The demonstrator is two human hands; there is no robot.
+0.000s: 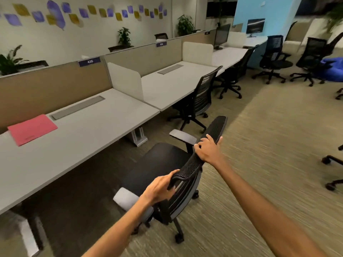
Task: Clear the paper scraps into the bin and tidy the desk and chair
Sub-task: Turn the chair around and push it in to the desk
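Note:
A black mesh office chair (163, 164) with grey armrests stands on the carpet, a short way out from the grey desk (83, 138), its seat facing the desk. My left hand (159, 188) grips the near end of the backrest's top edge. My right hand (208, 149) is closed over the same edge further along. A pink folder (32, 129) lies flat on the desk at the left, beside a grey cable cover. I see no paper scraps and no bin.
A second black chair (200, 97) sits at the neighbouring desk (167, 86) beyond a white divider. More chairs (274, 58) stand at the far right, one also at the right edge. Beige partitions back the desks. Open carpet (269, 136) lies to my right.

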